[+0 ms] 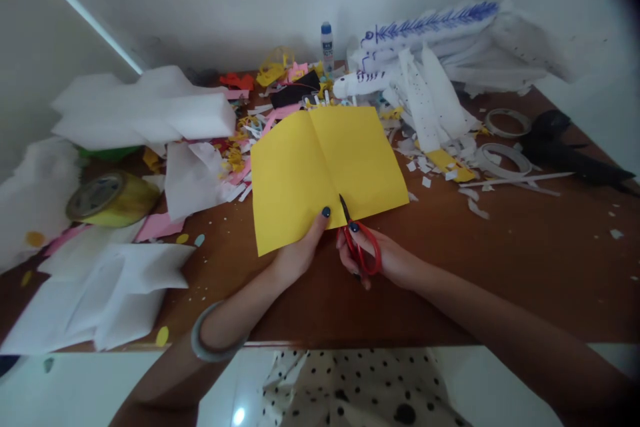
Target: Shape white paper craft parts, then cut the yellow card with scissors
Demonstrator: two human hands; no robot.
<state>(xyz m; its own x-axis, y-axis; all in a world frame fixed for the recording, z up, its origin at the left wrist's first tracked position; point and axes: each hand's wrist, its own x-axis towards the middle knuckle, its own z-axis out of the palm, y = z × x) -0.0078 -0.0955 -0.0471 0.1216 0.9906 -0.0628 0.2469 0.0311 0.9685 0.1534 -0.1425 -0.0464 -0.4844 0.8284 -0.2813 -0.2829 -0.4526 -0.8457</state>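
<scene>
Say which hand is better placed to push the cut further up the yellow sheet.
Probably the right hand: it has the red scissors in its fingers, blades already at the near edge of the yellow sheet, by its centre fold. The left hand only pinches that edge, steadying the sheet.

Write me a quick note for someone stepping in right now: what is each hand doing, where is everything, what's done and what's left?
Left hand: pinches the lower edge of the yellow paper, holding it above the wooden table.
Right hand: grips the red scissors, blades at the paper's bottom edge on its centre crease.
Nearby: glue bottle at the back, tape roll on the left, scraps all around.
Done: paper creased; cut only just begun.
Left: nearly the whole crease is uncut.
</scene>
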